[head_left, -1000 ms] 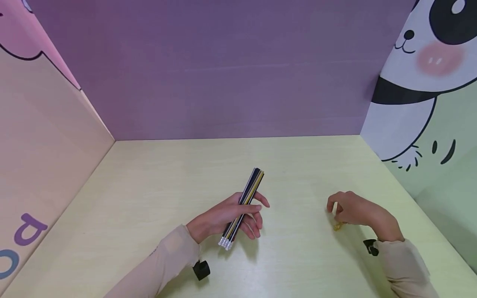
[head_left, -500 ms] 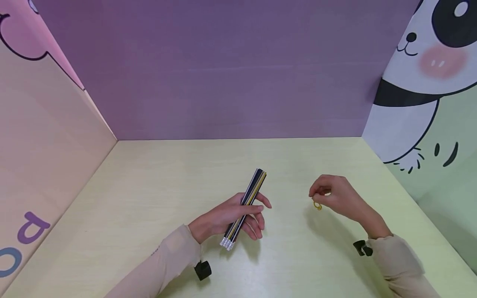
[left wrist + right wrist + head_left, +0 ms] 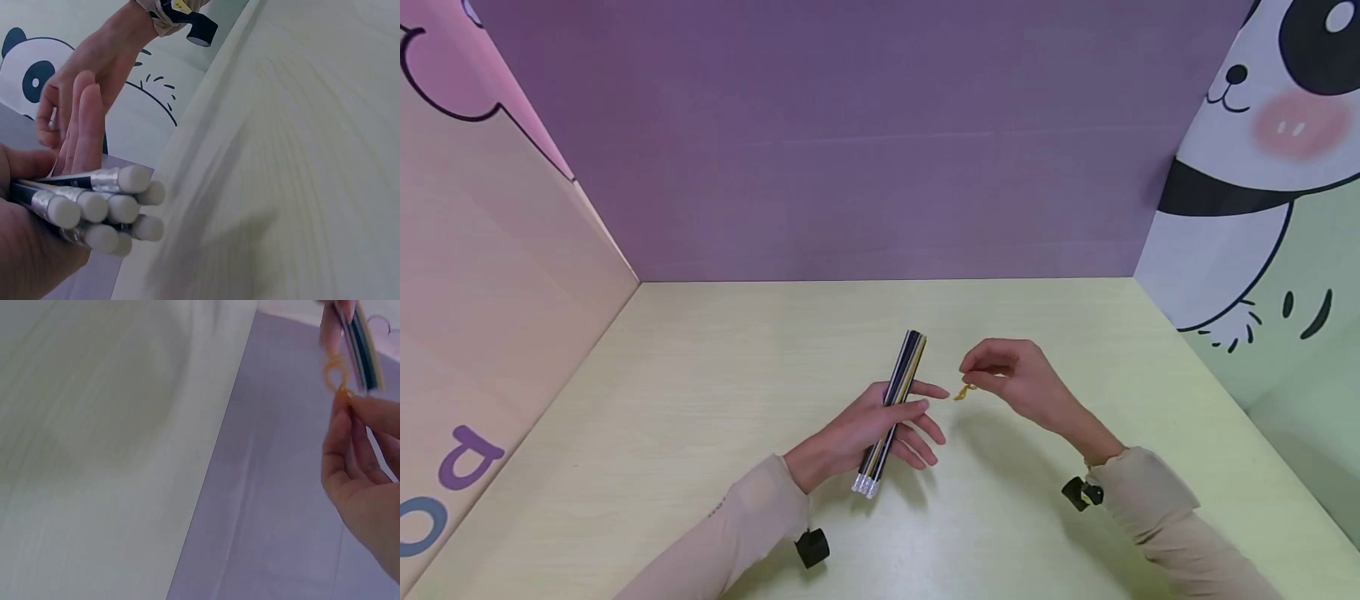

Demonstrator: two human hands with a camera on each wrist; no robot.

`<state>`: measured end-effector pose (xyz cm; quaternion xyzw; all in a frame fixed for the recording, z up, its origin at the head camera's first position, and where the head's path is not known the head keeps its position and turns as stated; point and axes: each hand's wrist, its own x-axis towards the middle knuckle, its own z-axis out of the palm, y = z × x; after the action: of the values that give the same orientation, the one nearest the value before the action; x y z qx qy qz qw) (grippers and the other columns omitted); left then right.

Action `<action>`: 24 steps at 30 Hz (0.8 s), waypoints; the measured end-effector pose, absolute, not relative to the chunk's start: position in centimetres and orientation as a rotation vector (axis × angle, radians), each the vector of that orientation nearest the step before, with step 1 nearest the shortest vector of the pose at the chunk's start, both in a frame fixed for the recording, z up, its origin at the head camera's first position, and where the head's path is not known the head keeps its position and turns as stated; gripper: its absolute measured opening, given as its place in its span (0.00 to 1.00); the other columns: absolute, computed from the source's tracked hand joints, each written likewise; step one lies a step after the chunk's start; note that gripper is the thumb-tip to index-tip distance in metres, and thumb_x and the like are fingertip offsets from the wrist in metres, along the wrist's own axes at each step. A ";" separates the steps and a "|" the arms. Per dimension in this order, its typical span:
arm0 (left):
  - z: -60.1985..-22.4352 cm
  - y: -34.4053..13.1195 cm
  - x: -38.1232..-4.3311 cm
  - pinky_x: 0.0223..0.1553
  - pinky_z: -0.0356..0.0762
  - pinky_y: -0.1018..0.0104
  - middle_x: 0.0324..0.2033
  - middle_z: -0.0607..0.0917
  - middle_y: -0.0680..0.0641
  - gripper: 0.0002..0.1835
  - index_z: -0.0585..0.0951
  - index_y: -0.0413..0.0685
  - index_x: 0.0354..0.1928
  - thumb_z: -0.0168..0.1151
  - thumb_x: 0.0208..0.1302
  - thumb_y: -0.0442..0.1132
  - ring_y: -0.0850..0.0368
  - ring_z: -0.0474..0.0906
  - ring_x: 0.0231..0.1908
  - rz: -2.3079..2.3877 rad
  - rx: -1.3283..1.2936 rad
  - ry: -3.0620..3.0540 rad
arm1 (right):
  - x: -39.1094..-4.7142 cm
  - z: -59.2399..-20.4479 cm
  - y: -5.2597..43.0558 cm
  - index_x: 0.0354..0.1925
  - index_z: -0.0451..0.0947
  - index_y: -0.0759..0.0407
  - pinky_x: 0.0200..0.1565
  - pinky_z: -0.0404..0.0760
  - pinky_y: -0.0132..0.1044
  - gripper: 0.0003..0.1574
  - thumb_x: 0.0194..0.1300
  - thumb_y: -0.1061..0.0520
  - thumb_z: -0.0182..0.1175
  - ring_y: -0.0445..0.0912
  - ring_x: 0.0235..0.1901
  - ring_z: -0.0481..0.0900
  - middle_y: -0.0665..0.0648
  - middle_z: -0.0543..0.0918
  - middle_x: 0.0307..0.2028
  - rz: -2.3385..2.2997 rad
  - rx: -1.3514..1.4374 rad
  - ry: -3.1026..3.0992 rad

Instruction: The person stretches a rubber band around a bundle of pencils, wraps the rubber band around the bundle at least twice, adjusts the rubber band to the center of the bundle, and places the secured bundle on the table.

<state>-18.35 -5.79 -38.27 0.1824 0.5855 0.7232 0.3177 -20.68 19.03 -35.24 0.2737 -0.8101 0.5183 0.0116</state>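
A smooth purple wall [image 3: 880,150] stands behind a pale, wood-grained table [image 3: 737,350]. Above it, the left hand [image 3: 861,423] holds slim dark and yellow pencils [image 3: 903,375] under its thumb, the other fingers spread, round white erasers [image 3: 95,206] bunched below; just beside, the right hand [image 3: 1026,383] pinches a thin, looped yellow band [image 3: 962,392] between thumb and fingertips

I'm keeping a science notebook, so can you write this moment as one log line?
left hand: holds pencils | right hand: pinches yellow band | yellow band: not around pencils
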 end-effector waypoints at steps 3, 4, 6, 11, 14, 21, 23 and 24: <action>-38.2 -5.7 -18.3 0.39 0.86 0.48 0.35 0.87 0.39 0.18 0.73 0.40 0.63 0.52 0.76 0.39 0.46 0.88 0.30 1.943 0.417 1.567 | -20.1 -35.3 17.3 0.37 0.83 0.61 0.46 0.85 0.37 0.06 0.63 0.70 0.64 0.48 0.37 0.84 0.57 0.85 0.36 1.690 0.890 -2.452; -38.2 -5.7 -18.3 0.38 0.86 0.48 0.34 0.87 0.39 0.18 0.73 0.39 0.62 0.52 0.76 0.39 0.47 0.88 0.29 1.948 0.403 1.568 | -19.9 -35.4 16.8 0.37 0.83 0.62 0.47 0.85 0.38 0.07 0.63 0.70 0.64 0.48 0.37 0.84 0.57 0.85 0.36 1.709 0.909 -2.428; -38.1 -5.7 -18.3 0.37 0.87 0.50 0.31 0.86 0.41 0.17 0.73 0.36 0.59 0.53 0.76 0.40 0.48 0.87 0.28 1.950 0.390 1.566 | -19.6 -35.5 16.0 0.36 0.83 0.61 0.48 0.84 0.40 0.08 0.63 0.72 0.63 0.49 0.37 0.83 0.56 0.84 0.36 1.731 0.943 -2.388; -38.2 -5.6 -18.2 0.34 0.87 0.52 0.27 0.85 0.43 0.15 0.73 0.35 0.50 0.55 0.75 0.42 0.49 0.87 0.26 1.956 0.391 1.566 | -19.0 -35.7 15.3 0.34 0.83 0.58 0.47 0.84 0.40 0.12 0.62 0.74 0.61 0.43 0.38 0.81 0.53 0.84 0.36 1.676 0.970 -2.381; -38.4 -5.5 -18.3 0.32 0.87 0.52 0.25 0.85 0.43 0.14 0.73 0.36 0.48 0.56 0.74 0.42 0.49 0.87 0.24 1.967 0.386 1.594 | -19.0 -35.5 15.7 0.33 0.84 0.58 0.44 0.84 0.37 0.14 0.61 0.75 0.60 0.41 0.37 0.81 0.50 0.85 0.35 1.530 0.969 -2.435; -38.8 -5.3 -18.5 0.31 0.87 0.49 0.25 0.85 0.40 0.12 0.71 0.34 0.47 0.54 0.75 0.38 0.48 0.87 0.23 1.964 0.395 1.683 | -19.2 -34.4 16.4 0.40 0.83 0.56 0.33 0.79 0.33 0.12 0.62 0.69 0.59 0.39 0.31 0.78 0.47 0.85 0.35 1.184 0.958 -2.588; -38.9 -5.2 -18.5 0.30 0.86 0.48 0.25 0.85 0.40 0.12 0.70 0.34 0.47 0.54 0.75 0.39 0.47 0.87 0.24 1.951 0.414 1.700 | -19.3 -34.7 16.3 0.43 0.83 0.55 0.33 0.79 0.33 0.08 0.66 0.61 0.61 0.39 0.31 0.78 0.46 0.85 0.34 1.172 0.981 -2.661; -39.0 -5.1 -18.4 0.30 0.86 0.48 0.25 0.85 0.40 0.12 0.70 0.34 0.47 0.55 0.75 0.39 0.46 0.87 0.24 1.943 0.428 1.707 | -19.3 -34.9 16.2 0.43 0.84 0.54 0.33 0.79 0.33 0.07 0.68 0.57 0.62 0.39 0.31 0.79 0.46 0.85 0.34 1.181 1.000 -2.706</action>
<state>-18.44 -5.12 -38.98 0.1577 0.6292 0.7162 0.2574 -19.33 16.20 -34.88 0.3208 -0.8680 0.3788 0.0120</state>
